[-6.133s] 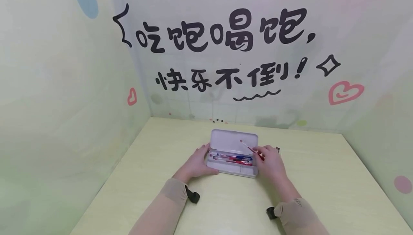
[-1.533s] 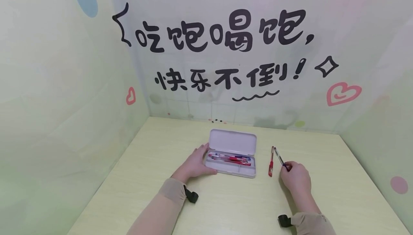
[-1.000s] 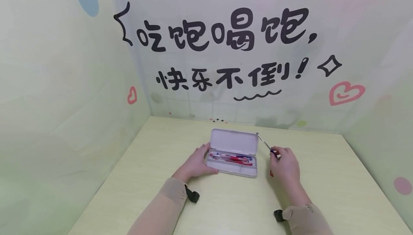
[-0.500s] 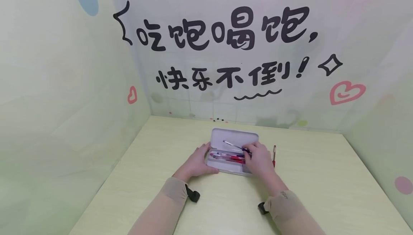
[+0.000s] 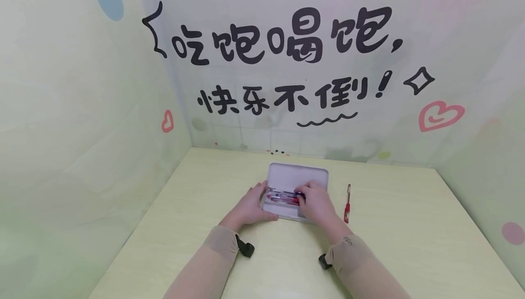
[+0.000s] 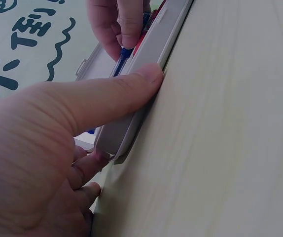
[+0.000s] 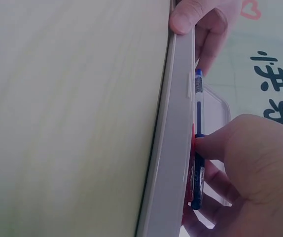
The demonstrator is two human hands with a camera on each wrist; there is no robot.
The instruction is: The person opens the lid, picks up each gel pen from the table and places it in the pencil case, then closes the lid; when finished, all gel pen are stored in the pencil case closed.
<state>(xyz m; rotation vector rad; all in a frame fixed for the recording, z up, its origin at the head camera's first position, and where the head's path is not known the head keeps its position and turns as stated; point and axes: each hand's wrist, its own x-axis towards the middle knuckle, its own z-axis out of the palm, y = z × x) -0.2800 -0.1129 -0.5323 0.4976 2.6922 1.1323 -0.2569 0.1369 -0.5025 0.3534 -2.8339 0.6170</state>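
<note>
A pale metal pencil case (image 5: 297, 177) lies on the table with its lid raised, several red and blue pens (image 5: 283, 198) in its back compartment. My left hand (image 5: 248, 208) grips the case's left end, thumb along the front wall and fingers behind. Inside the case, my right hand (image 5: 317, 204) pinches a blue pen (image 7: 198, 116) between thumb and fingers, low over the other pens. In the right wrist view, the pen lies lengthwise along the case, with red pens (image 7: 190, 182) partly hidden beside it. The right hand covers the case's right end in the head view.
One red pen (image 5: 347, 208) lies on the light wooden table (image 5: 402, 235), right of the case. A wall with printed lettering (image 5: 295, 98) stands behind the table, with further walls at left and right.
My right hand has carried the blue pen from beside the lone red pen leftward and down into the case. Earlier it held a red pen over the case. The left hand stays put.
</note>
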